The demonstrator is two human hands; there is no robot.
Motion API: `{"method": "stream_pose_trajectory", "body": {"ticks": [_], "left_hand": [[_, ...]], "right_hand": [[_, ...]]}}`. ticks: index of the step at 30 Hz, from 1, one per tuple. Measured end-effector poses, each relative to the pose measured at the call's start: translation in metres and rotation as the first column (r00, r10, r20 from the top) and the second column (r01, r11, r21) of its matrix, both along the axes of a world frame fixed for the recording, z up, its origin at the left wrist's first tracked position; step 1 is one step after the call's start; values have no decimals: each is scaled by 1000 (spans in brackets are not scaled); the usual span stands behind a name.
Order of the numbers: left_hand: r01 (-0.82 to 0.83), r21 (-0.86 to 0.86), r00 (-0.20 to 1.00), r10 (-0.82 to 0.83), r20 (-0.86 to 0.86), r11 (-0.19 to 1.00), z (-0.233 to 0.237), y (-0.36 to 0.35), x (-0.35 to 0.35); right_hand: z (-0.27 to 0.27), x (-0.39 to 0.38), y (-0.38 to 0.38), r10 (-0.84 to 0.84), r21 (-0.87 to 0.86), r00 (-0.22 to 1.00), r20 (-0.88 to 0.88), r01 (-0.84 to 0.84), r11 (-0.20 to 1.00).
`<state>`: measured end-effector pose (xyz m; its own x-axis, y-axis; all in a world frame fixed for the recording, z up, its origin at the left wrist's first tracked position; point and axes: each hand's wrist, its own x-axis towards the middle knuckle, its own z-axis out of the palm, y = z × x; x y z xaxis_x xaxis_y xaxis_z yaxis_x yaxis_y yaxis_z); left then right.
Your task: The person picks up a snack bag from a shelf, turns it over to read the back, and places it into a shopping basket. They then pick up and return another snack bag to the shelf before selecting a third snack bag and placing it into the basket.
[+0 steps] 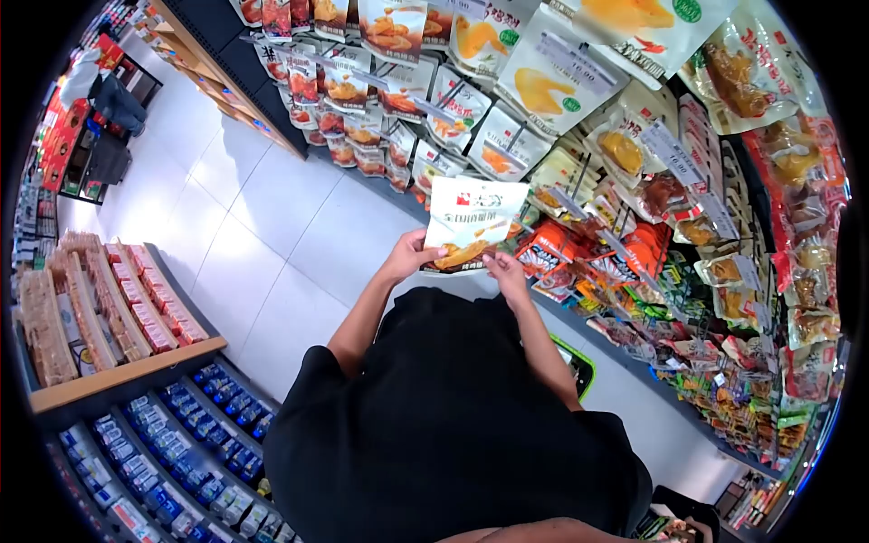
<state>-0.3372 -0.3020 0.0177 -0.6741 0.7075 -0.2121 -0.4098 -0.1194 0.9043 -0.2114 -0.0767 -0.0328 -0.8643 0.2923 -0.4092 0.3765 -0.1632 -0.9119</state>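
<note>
A white snack pouch [472, 217] with a picture of cooked meat is held up in front of my body, its printed face towards me. My left hand [415, 257] grips its lower left edge, the thumb lying over the front. At the lower right corner, my right hand [507, 271] pinches the pouch; the fingers behind it are hidden. Just beyond the pouch, similar packets [511, 145] hang on the rack.
Hanging packets [625, 244] fill the rack on the right. Boxed goods [109, 303] and blue packages [181, 425] stand on shelves to the left. A green-rimmed basket [587, 376] is partly visible beside my right arm. Another person [113, 100] stands far off at upper left.
</note>
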Motion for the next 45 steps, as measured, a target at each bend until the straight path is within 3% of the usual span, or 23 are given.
{"method": "stream_pose_trajectory", "body": {"ticks": [4, 9, 13, 15, 17, 21, 23, 25, 27, 29, 30, 38, 45], "left_hand": [[55, 32, 998, -55, 5, 998, 31, 9, -3], [36, 103, 998, -29, -64, 994, 17, 21, -8], [-74, 18, 990, 76, -118, 997, 8, 20, -7], [-117, -69, 993, 116, -28, 991, 2, 20, -7], [-126, -103, 991, 121, -58, 987, 2, 16, -4], [-183, -110, 982, 177, -59, 977, 2, 5, -1], [-171, -232, 984, 175, -1, 958, 13, -5, 1], [-225, -198, 974, 227, -14, 954, 0, -10, 5], [-279, -121, 960, 281, -3, 953, -20, -14, 8], [-288, -163, 956, 294, 15, 944, -19, -22, 11], [-312, -156, 948, 318, 9, 937, -19, -25, 14], [-468, -104, 879, 474, 43, 878, -15, -40, 39], [-540, -127, 837, 546, 19, 832, -7, -30, 63]], "right_hand": [[-10, 4, 5, 35, 231, 999, -8, -32, 972], [-2, 7, 3, 22, 294, 997, -72, 0, 956], [8, 8, 1, 42, 306, 997, -67, -19, 952], [12, 8, 0, 71, 328, 996, -56, -49, 944], [18, 6, -3, 82, 351, 995, -51, -59, 934], [6, 2, -3, 117, 333, 993, 1, -111, 937], [8, -7, -10, 136, 122, 990, -32, -131, 984], [27, -10, -20, 160, 65, 986, -52, -156, 986], [23, -15, -22, 210, 67, 975, -75, -205, 976], [37, -19, -30, 312, 128, 949, 48, -316, 940], [35, -21, -33, 327, 74, 944, 43, -329, 941], [43, -33, -41, 520, 114, 848, 105, -529, 841], [62, -34, -36, 626, 115, 778, 59, -628, 770]]}}
